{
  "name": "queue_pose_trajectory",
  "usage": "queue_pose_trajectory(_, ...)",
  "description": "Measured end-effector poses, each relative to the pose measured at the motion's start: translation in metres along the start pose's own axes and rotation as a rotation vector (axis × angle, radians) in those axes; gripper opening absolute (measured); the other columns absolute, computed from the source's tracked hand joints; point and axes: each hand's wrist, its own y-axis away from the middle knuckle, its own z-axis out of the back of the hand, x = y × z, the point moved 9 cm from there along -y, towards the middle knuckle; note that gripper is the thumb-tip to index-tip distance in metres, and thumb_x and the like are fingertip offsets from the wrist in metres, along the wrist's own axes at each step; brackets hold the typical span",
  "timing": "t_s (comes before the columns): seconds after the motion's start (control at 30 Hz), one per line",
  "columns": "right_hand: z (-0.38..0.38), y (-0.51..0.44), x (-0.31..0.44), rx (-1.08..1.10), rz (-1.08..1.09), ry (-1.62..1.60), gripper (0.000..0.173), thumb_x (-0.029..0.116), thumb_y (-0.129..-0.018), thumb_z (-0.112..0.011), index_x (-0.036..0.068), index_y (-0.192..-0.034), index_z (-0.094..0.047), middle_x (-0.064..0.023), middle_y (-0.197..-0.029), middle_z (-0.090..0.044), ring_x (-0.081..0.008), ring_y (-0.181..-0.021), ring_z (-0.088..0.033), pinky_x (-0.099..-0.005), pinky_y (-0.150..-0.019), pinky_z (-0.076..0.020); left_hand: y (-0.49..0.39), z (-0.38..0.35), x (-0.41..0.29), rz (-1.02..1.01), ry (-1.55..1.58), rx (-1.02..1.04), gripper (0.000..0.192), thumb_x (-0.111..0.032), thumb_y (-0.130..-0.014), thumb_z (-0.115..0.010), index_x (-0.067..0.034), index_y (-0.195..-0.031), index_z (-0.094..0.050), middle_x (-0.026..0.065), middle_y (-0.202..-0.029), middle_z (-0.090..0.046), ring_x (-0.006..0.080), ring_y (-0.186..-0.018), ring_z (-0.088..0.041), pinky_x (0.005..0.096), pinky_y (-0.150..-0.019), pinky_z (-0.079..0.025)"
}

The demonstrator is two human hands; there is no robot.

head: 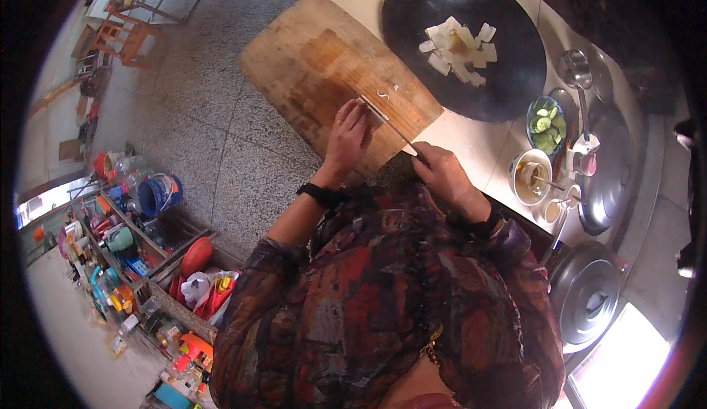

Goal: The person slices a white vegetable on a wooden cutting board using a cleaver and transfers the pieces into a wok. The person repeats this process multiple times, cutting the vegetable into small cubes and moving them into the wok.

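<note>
My right hand (448,176) grips the dark handle of a kitchen knife (399,132) at the near right of a wooden cutting board (298,50). The blade points away to the left across the board, seen nearly edge-on. Bent at the fingertips, my left hand (349,135) presses on a small pale piece of food (360,100) against the blade. Most of that piece is hidden by the fingers and knife. Thin white scraps (383,95) lie beyond the blade. White food slices (442,36), perhaps tofu, are heaped in a large dark wok (513,38) beyond the board.
Right of the wok are a bowl of cucumber slices (547,124), a bowl of amber liquid (530,179), small cups (551,210) and a metal ladle (577,72). A lidded pot (585,298) stands nearer. At left, a blue bucket (159,194) and crowded shelving (182,251) border the speckled floor.
</note>
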Motion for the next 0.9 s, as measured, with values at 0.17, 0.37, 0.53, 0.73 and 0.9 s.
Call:
queue_pose_trajectory(0.17, -0.007, 0.002, -0.003, -0.021, 0.034, 0.061, 0.024, 0.020, -0.091, -0.054, 0.002, -0.108, -0.054, -0.0219, -0.092, -0.065, -0.0408, -0.090, -0.063, -0.0482, -0.079, -0.0508, -0.002, -0.004, -0.001, -0.022, -0.054, 0.076, 0.037, -0.005, -0.078, -0.066, 0.005, -0.114, -0.062, 0.0207, -0.125, -0.058, 0.0395, -0.125, -0.049, 0.0459, -0.107, -0.041)
queue_pose_trajectory(0.37, -0.013, 0.008, -0.008, 0.000, -0.002, 0.075, 0.024, 0.022, -0.092, -0.054, 0.002, -0.105, -0.053, -0.0210, -0.091, -0.064, -0.0413, -0.088, -0.063, -0.0493, -0.080, -0.0509, 0.000, -0.004, -0.001, 0.011, -0.058, 0.056, 0.030, -0.005, -0.083, -0.064, 0.000, -0.113, -0.064, 0.0193, -0.122, -0.060, 0.0419, -0.121, -0.051, 0.0471, -0.105, -0.040)
queue_pose_trajectory(0.53, -0.014, 0.008, -0.009, 0.001, 0.026, 0.075, 0.025, 0.023, -0.093, -0.054, 0.003, -0.107, -0.052, -0.0213, -0.090, -0.064, -0.0419, -0.086, -0.063, -0.0497, -0.078, -0.0513, 0.001, -0.009, 0.002, 0.021, -0.061, 0.111, 0.036, -0.007, -0.084, -0.063, 0.001, -0.118, -0.062, 0.0192, -0.127, -0.058, 0.0408, -0.125, -0.048, 0.0463, -0.107, -0.039)
queue_pose_trajectory(0.73, -0.012, 0.005, -0.009, 0.039, 0.013, 0.075, 0.023, 0.022, -0.093, -0.054, 0.002, -0.104, -0.051, -0.0215, -0.087, -0.064, -0.0424, -0.085, -0.063, -0.0497, -0.077, -0.0510, 0.001, -0.008, 0.001, 0.026, -0.054, 0.098, 0.037, -0.005, -0.083, -0.063, 0.004, -0.118, -0.061, 0.0202, -0.129, -0.057, 0.0410, -0.126, -0.047, 0.0461, -0.107, -0.040)
queue_pose_trajectory(0.9, -0.011, -0.001, -0.009, 0.032, 0.017, 0.054, 0.021, 0.020, -0.092, -0.054, 0.001, -0.102, -0.051, -0.0230, -0.088, -0.063, -0.0434, -0.086, -0.062, -0.0504, -0.077, -0.0500, 0.000, -0.004, 0.001, 0.027, -0.040, 0.052, 0.035, -0.004, -0.081, -0.064, 0.005, -0.115, -0.062, 0.0208, -0.127, -0.058, 0.0414, -0.125, -0.049, 0.0462, -0.106, -0.041)
